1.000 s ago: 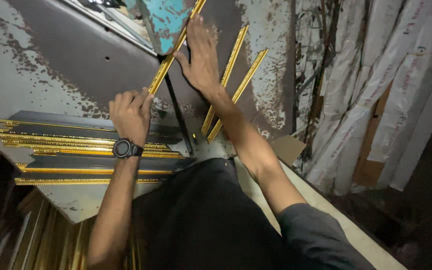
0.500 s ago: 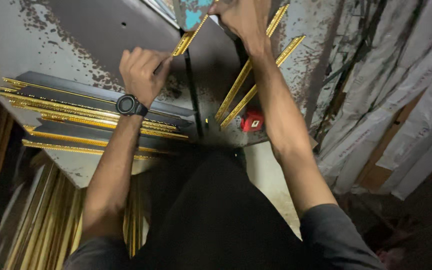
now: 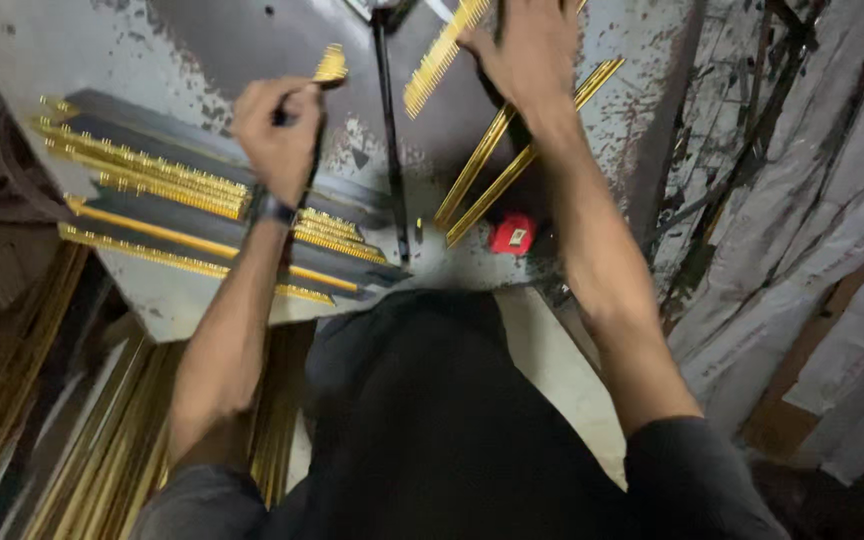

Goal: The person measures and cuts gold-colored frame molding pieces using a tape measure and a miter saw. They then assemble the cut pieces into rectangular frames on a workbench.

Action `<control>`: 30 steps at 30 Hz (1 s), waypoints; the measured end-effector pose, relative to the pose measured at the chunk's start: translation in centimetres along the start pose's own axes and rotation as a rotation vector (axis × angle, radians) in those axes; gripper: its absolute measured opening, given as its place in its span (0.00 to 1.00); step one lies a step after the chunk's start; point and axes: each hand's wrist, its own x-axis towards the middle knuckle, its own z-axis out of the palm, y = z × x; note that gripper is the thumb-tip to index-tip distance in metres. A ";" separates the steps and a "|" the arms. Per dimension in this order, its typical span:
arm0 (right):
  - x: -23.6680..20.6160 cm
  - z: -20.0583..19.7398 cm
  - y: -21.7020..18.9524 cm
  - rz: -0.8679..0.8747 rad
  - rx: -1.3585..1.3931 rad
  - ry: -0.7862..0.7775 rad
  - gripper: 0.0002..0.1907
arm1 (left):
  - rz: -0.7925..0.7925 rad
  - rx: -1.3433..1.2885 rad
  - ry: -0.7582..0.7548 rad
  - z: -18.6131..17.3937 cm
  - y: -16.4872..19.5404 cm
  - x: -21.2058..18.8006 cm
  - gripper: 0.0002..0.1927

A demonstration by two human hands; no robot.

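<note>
A: We log the left hand (image 3: 277, 135) at about 10 o'clock from the middle of the worn metal table (image 3: 152, 50). Its fingers are curled tight and pinching the near end of a short gold moulding piece (image 3: 330, 66), which sticks out past the knuckles toward 1 o'clock. A dark wristwatch (image 3: 274, 210) sits just below.

B: Agreed. We put the right hand (image 3: 527, 50) at 12 o'clock, pressed flat with fingers spread over a second ribbed gold strip (image 3: 440, 55) that slants up to the frame's top edge. Motion blur hides whether the thumb hooks under it.

A: Between the hands a dark upright blade or guide bar (image 3: 389, 140) runs down the table. We judge the step in hand to be lining up the two cut pieces on either side of it.

B: The next move, as we read it, calls for both ends to be brought square to the bar with fingers kept off its line.

A: Edges: long gold strips (image 3: 142, 180) lie stacked at 9 o'clock, touching the left forearm's side. Two more slanted strips (image 3: 497, 170) lie under the right wrist, and a small red tape measure (image 3: 512, 235) sits at 5 o'clock from them, near the table's front edge.

B: Open room is thin. Bare table shows only at 11 o'clock. Off the table, more gold lengths (image 3: 72, 440) lean at 7 o'clock, and wrapped bundles (image 3: 812, 230) crowd 3 o'clock.
</note>
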 end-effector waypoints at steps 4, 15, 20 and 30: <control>-5.7 -0.5 0.1 0.200 0.112 -0.201 0.51 | 0.407 0.455 -0.395 -3.2 0.5 -5.9 0.10; -13.8 -0.9 -5.9 0.127 0.049 -0.124 0.46 | 0.669 0.638 -0.619 -7.8 -8.4 -8.9 0.08; -16.5 -1.3 -8.8 -0.011 0.135 0.295 0.25 | 0.687 0.389 -0.371 -7.3 -5.7 -10.3 0.07; -15.8 -1.9 -10.4 -0.612 -0.120 0.108 0.15 | 0.033 0.029 -0.687 -5.1 4.2 -11.1 0.15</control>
